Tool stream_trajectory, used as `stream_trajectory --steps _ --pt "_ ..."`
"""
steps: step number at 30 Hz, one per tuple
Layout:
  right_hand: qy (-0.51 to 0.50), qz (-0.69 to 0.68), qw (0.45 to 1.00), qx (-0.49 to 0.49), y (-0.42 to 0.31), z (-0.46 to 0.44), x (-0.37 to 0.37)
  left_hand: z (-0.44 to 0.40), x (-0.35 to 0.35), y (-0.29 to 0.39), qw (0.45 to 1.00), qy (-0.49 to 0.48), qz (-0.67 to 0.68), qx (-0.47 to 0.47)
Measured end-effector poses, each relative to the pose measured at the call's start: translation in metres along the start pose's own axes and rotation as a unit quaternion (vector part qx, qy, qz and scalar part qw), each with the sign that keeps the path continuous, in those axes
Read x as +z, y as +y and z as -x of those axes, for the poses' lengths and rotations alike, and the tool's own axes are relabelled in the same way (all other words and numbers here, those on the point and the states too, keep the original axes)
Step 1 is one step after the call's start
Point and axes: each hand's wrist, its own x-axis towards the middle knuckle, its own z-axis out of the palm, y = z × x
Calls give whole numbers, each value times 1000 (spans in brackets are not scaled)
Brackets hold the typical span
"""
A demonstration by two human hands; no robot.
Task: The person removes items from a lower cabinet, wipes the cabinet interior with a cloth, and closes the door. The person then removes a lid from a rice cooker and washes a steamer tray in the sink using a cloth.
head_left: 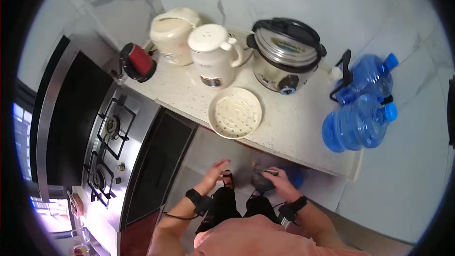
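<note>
My left hand is held out over the floor in front of the counter, fingers stretched and nothing in it. My right hand is closed on a dark grey item, low beside my feet. Its kind is hard to make out, and my fingers cover part of it. Nearest to both hands on the counter is a round cream steamer tray with small holes, close to the front edge.
Along the counter stand a red-and-black kettle, a cream rice cooker, a white jug, a pressure cooker and blue water bottles. A gas stove is at left. Something blue lies below the counter.
</note>
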Motion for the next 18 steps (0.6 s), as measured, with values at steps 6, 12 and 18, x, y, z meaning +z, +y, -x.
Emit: stream_trajectory --steps 6,12,18 --pt "156 129 963 -180 -37 22 -8 -1 -52 29 993 83 61 65" --pt "242 360 826 -359 -96 -32 31 -81 -70 97 973 178 -17 147" --pt "224 383 827 -344 -97 -69 30 -112 -75 95 973 192 -22 124"
